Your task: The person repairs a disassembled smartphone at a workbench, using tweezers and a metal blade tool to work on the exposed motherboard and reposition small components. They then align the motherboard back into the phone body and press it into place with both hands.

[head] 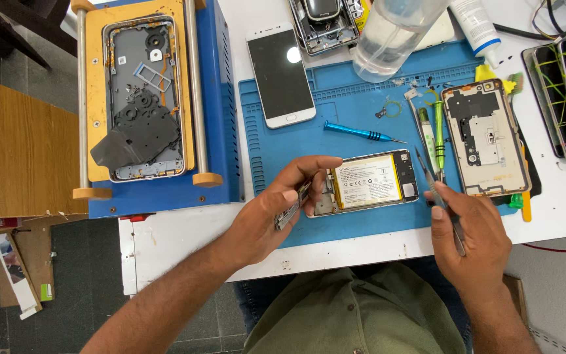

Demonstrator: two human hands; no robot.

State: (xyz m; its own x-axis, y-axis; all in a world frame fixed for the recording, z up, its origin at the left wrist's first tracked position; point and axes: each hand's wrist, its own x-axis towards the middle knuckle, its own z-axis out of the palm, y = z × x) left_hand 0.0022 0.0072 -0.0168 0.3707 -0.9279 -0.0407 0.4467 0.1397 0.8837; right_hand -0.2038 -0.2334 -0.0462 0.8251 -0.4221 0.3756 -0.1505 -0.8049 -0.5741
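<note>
While the blue heating machine (214,98) at the upper left of the frame carries a stripped phone frame (143,98) between its two rails, apparently parked there out of the way, the work in hand sits at the centre. A white phone (280,73) lies face up at the top edge of the blue mat (335,105) that covers this part of the table (185,242), and a blue screwdriver (361,133) rests just right of it, within easy reach.

Below these, the left hand (276,213) is clenched on a small dark metal part (294,204), pinched between thumb and fingers at the left end of the opened phone (368,182); the grip seems meant to lift or steady that piece against the body. The opened phone lies flat on the mat between the two hands, back cover off, showing a pale yellow battery with a white label, a dark board section at its right end and bare metal at its left.

To the right, the right hand (470,233) grips thin metal tweezers (435,187) like a pen, tips angled up towards the phone's right end. Further right lies a second phone body (486,139) with green tools (435,134) beside it, and a clear bottle (397,33) stands at the top.
</note>
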